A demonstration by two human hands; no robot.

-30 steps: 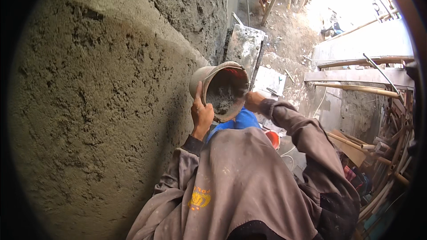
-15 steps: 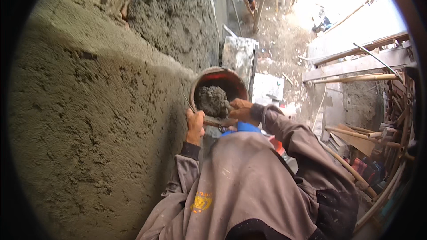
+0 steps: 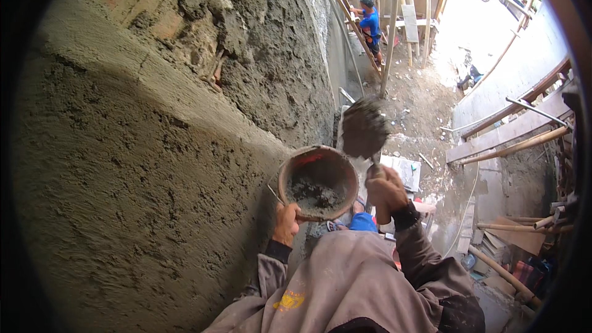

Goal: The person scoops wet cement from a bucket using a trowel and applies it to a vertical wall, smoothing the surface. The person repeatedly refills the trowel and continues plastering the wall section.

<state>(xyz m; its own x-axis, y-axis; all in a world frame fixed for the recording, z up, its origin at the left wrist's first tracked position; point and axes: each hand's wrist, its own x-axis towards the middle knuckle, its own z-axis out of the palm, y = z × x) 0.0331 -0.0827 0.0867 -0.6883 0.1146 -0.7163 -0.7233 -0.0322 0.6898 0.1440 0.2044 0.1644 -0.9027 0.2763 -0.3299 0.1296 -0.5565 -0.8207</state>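
Note:
My left hand (image 3: 286, 224) is closed on the near-left rim of a round bucket (image 3: 352, 179), holding it close to the wall. Some wet grey mortar (image 3: 316, 194) lies at the bottom of the bucket. To the right of it, my right hand (image 3: 387, 190) grips the handle of a trowel (image 3: 377, 159). A blurred heap of mortar (image 3: 364, 128) covers the trowel's blade, which is raised beyond the bucket's right rim. Along my left side runs a wall with smooth grey plaster (image 3: 142, 191); its upper part is rough mortar (image 3: 271, 55) with bare brick (image 3: 145, 0) showing.
Farther off, a person in blue (image 3: 370, 24) stands by a wooden ladder (image 3: 357, 34) among upright poles. Planks and bamboo poles (image 3: 518, 145) stick out at the right. Below them lies a pile of boards and poles (image 3: 505, 253). A pale board (image 3: 401, 171) rests on the ground.
My right hand has lifted the loaded trowel out of the bucket, up and to the right. Less mortar shows in the bucket. The view has shifted, bringing the person in blue more fully into sight.

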